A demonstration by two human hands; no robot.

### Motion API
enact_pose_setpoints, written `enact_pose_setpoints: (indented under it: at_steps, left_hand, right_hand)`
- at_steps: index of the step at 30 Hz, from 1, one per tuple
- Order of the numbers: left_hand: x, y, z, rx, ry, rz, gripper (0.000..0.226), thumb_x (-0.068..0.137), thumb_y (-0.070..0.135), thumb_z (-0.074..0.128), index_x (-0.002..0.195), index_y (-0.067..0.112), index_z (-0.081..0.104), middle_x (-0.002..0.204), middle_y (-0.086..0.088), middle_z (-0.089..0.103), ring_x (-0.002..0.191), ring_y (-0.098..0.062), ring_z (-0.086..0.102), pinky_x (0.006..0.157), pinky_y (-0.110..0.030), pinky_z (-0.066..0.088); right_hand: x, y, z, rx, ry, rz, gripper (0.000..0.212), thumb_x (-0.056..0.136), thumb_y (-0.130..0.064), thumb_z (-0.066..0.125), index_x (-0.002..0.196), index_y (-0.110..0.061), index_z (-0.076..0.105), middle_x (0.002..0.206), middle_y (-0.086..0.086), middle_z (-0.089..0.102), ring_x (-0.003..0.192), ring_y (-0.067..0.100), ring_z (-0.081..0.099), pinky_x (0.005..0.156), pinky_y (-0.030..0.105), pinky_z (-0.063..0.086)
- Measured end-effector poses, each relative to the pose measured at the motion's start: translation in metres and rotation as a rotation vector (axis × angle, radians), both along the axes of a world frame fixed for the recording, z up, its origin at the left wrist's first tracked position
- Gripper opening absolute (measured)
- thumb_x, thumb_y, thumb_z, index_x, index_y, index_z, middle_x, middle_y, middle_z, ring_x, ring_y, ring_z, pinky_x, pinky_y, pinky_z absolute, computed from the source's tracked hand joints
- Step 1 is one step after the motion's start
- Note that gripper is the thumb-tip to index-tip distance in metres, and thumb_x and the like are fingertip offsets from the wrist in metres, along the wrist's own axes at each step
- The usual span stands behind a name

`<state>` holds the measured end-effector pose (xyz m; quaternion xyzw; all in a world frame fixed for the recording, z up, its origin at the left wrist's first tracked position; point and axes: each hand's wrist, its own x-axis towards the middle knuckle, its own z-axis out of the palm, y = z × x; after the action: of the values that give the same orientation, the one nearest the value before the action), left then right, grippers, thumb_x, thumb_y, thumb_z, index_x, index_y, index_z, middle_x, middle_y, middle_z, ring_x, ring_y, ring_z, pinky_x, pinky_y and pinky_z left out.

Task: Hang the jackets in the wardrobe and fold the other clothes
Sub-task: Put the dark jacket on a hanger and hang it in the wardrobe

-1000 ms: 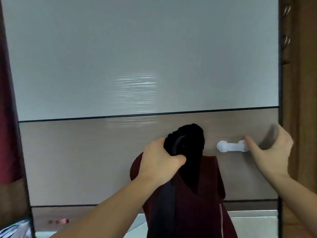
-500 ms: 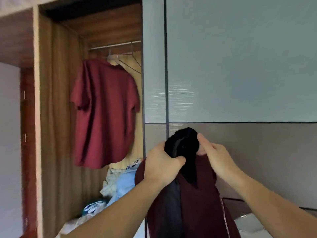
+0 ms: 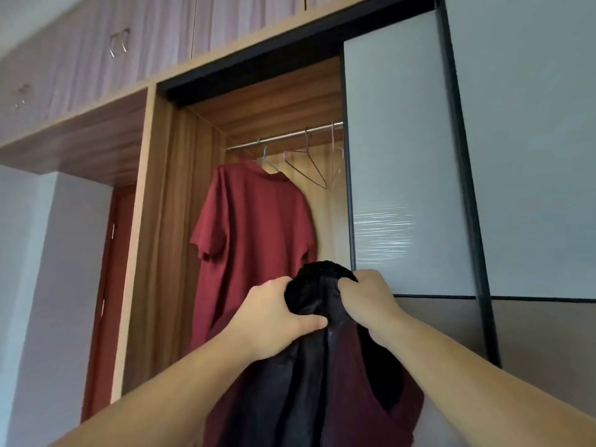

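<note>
Moved since half a second ago: my view is lifting, so the open bay of the wood-grain wardrobe (image 3: 154,221) is now filling the centre of the frame with its rail in sight, and my right hand is closing further onto the collar.

Item 1. Maroon jacket with black fleecy collar and black lining (image 3: 322,382), lower centre of frame. It is hanging from my two hands in front of the wardrobe, not yet on any hanger. I am holding it by the collar so the body drops straight and, I judge, so the neck stays open for a hanger.

Item 2. Left hand (image 3: 274,314), lower centre. It is gripping the left side of the collar, fingers curled over the top, thumb pressing across the front.

Item 3. Right hand (image 3: 367,298), just right of it. It is pinching the other side of the collar, fingers wrapped into the fabric.

Item 4. Bare grey wire hanger (image 3: 306,166), upper centre, hanging on the chrome clothes rail (image 3: 283,135). Probably the one I am needing next.

Item 5. Dark red short-sleeved shirt (image 3: 254,240), centre, already hanging on a blue hanger at the left of the rail.

Item 6. Frosted grey sliding door (image 3: 406,150), right of centre, slid aside and covering the rest of the rail.
</note>
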<state>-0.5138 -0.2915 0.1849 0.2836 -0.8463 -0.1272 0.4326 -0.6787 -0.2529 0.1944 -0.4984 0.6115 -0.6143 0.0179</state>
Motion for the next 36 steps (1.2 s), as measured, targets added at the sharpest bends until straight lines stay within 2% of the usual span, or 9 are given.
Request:
enact_pose_setpoints:
  at_steps: [3,6,12,16,22,28,31,33,36]
  left_hand:
    - [0.019,-0.053,0.024,-0.001,-0.019,0.216,0.025,0.076,0.038,0.078,0.087,0.022,0.063,0.084,0.009,0.067,0.076,-0.005,0.062,0.065,-0.019,0.049]
    - [0.02,-0.097,0.034,0.007,0.136,0.249,0.015,0.08,0.03,0.075,0.085,0.017,0.069,0.075,0.007,0.066,0.066,-0.002,0.059,0.053,-0.013,0.042]
    - [-0.023,-0.17,0.034,0.005,0.275,0.108,0.014,0.081,0.025,0.074,0.07,0.02,0.067,0.07,0.01,0.067,0.068,-0.006,0.061,0.059,-0.022,0.04]
    - [-0.043,-0.216,0.042,0.027,0.28,-0.023,0.017,0.081,0.026,0.074,0.067,0.022,0.067,0.066,0.014,0.064,0.065,-0.003,0.057,0.051,-0.011,0.035]
    - [-0.068,-0.266,0.056,0.112,0.292,-0.227,0.012,0.077,0.026,0.078,0.075,0.014,0.076,0.07,0.006,0.073,0.072,-0.008,0.068,0.057,-0.017,0.048]
    - [-0.087,-0.313,0.113,0.224,0.395,-0.304,0.018,0.072,0.022,0.081,0.068,0.007,0.073,0.071,-0.005,0.074,0.072,-0.023,0.07,0.064,-0.034,0.053]
    - [-0.091,-0.332,0.146,0.163,0.449,-0.24,0.02,0.071,0.023,0.081,0.069,0.006,0.071,0.07,-0.003,0.07,0.067,-0.019,0.065,0.056,-0.027,0.045]
    - [-0.092,-0.343,0.164,0.124,0.477,-0.193,0.018,0.072,0.022,0.08,0.068,0.008,0.069,0.071,-0.003,0.069,0.068,-0.017,0.063,0.053,-0.026,0.042]
    - [-0.094,-0.356,0.188,0.042,0.501,-0.117,0.023,0.072,0.025,0.081,0.064,0.011,0.064,0.071,-0.002,0.066,0.067,-0.016,0.06,0.05,-0.026,0.038]
  right_hand:
    - [0.006,-0.046,0.013,-0.038,0.109,0.008,0.031,0.089,-0.008,0.043,0.062,-0.016,0.03,0.059,0.0,0.031,0.054,0.015,0.029,0.044,0.025,0.02]
    - [-0.002,-0.086,0.02,-0.006,0.195,0.014,0.021,0.09,-0.009,0.04,0.069,-0.013,0.039,0.063,0.001,0.04,0.057,0.016,0.036,0.05,0.028,0.026]
    - [-0.039,-0.137,0.005,-0.074,0.225,-0.204,0.023,0.087,-0.003,0.041,0.065,-0.009,0.039,0.06,0.002,0.041,0.055,0.015,0.033,0.047,0.026,0.024]
    - [-0.044,-0.151,0.003,-0.095,0.267,-0.383,0.026,0.088,-0.005,0.042,0.063,-0.009,0.037,0.058,0.0,0.041,0.054,0.016,0.035,0.046,0.026,0.026]
    - [-0.06,-0.164,0.016,0.031,0.341,-0.629,0.019,0.085,-0.016,0.047,0.069,-0.006,0.051,0.068,0.007,0.061,0.067,0.028,0.057,0.058,0.032,0.041]
    - [-0.055,-0.21,0.077,0.224,0.303,-0.394,0.013,0.072,-0.018,0.059,0.063,-0.016,0.05,0.058,-0.004,0.051,0.052,0.012,0.049,0.047,0.021,0.034]
    - [-0.059,-0.237,0.126,0.26,0.308,-0.245,0.025,0.076,-0.042,0.059,0.077,-0.017,0.06,0.072,0.001,0.06,0.068,0.015,0.056,0.065,0.028,0.04]
    - [-0.064,-0.254,0.163,0.102,0.35,-0.281,0.037,0.083,-0.046,0.058,0.086,-0.01,0.066,0.082,0.01,0.065,0.073,0.02,0.061,0.069,0.03,0.044]
    - [-0.068,-0.284,0.22,-0.163,0.473,-0.487,0.033,0.086,-0.036,0.056,0.073,-0.007,0.061,0.066,0.007,0.059,0.063,0.022,0.058,0.061,0.028,0.045]
